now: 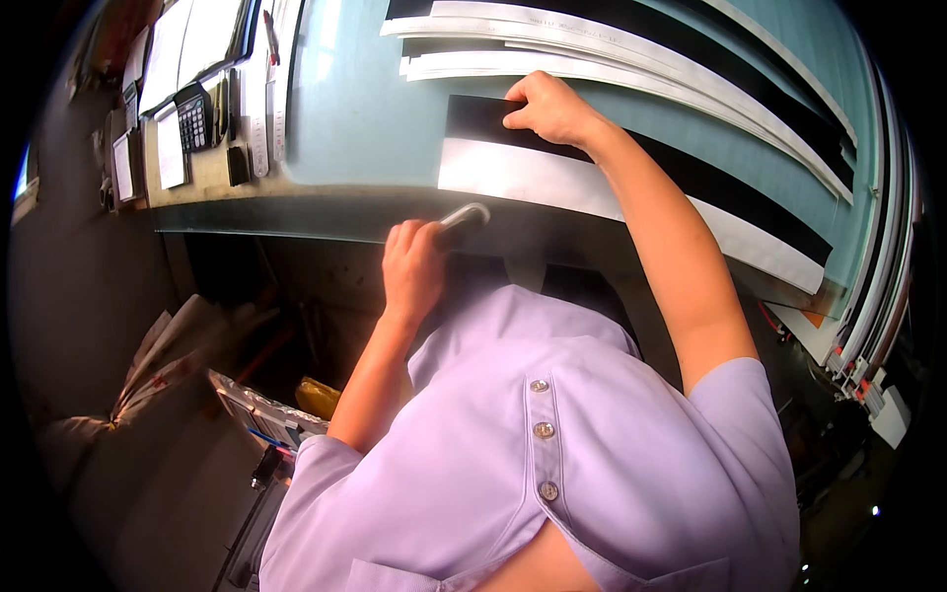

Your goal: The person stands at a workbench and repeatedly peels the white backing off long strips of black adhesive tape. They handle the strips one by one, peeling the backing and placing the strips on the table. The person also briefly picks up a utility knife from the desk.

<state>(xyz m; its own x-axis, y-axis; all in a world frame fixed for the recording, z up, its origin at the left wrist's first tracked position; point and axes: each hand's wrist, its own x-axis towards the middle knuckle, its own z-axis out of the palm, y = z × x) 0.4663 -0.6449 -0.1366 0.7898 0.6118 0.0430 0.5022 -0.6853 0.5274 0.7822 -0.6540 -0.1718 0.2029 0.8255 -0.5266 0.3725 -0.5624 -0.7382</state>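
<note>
My left hand (412, 264) is wrapped round a grey, metallic-looking tool with a rounded end (464, 219), just off the table's front edge. The tool is smeared by motion, so its exact kind does not show. On the glass-like table top (340, 109) lies a long black strip (478, 118), with a white strip (493, 170) along its near side. My right hand (554, 107) is closed in a pinch at the black strip's far edge, near its left end. The right forearm crosses over both strips and hides part of them.
Several long white and black strips (592, 39) lie farther back. At the left are a calculator (193, 116), a ruler (259, 128), a red pen (270, 37) and papers (182, 44). Long rails (893, 197) run along the table's right side. Wrapped bundles (163, 365) stand at lower left.
</note>
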